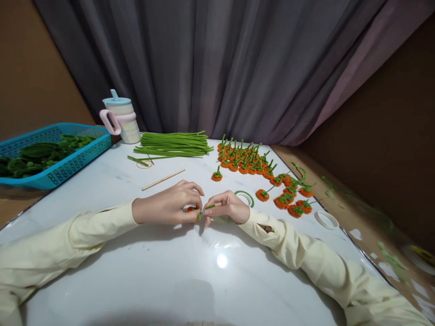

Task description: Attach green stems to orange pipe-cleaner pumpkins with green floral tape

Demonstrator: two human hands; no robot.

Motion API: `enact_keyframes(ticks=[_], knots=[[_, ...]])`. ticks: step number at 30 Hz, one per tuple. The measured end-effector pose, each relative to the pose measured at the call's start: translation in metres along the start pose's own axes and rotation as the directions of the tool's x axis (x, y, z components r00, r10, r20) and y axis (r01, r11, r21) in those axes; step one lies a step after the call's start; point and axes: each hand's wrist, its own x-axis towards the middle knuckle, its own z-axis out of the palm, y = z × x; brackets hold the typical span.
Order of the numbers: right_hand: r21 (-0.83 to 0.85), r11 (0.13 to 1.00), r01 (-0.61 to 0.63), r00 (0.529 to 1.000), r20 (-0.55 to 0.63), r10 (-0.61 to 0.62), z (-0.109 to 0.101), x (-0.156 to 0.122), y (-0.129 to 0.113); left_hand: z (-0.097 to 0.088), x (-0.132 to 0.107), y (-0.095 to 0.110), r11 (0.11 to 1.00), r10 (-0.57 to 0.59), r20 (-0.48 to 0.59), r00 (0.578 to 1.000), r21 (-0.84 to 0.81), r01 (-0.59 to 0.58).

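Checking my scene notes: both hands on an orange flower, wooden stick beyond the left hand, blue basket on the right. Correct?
No: the head view shows the blue basket on the left. The rest stands: left hand and right hand on the orange flower, wooden stick beyond the left hand.

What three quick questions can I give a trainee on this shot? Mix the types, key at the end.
1. Which two colours show on the small piece held by the left hand and right hand?
2. True or false: the wooden stick lies between the bundle of green stems and the left hand.
3. Which is nearest the blue basket? A) white tape roll B) lidded cup C) lone orange flower

Key: 1. orange and green; 2. true; 3. B
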Motion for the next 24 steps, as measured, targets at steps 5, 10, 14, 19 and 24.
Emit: enact_keyframes(ticks=[5,10,14,19,24], knots=[[0.013,1.0,-0.003,1.0,-0.014,0.004,0.001,0.001,0.005,0.002,0.001,0.002,0.999,-0.036,0.011,0.999,0.026,0.035],[0.038,0.999,0.005,1.0,-0.006,-0.005,0.002,0.002,0.006,0.003,0.002,0.002,0.999,-0.04,0.001,0.999,0.008,0.04],[0.044,0.999,-0.009,1.0,0.012,0.008,0.002,0.001,0.006,0.001,0.002,0.001,0.997,-0.069,0.039,0.997,-0.043,0.07],[0.04,0.999,-0.024,0.999,0.036,0.023,0.0,0.001,0.007,-0.001,0.003,0.0,0.978,-0.115,0.101,0.988,-0.165,0.131],[-0.107,0.99,0.097,0.994,0.059,-0.091,0.001,0.0,0.011,-0.002,0.006,-0.007,0.899,-0.169,0.206,0.964,-0.37,0.237]])
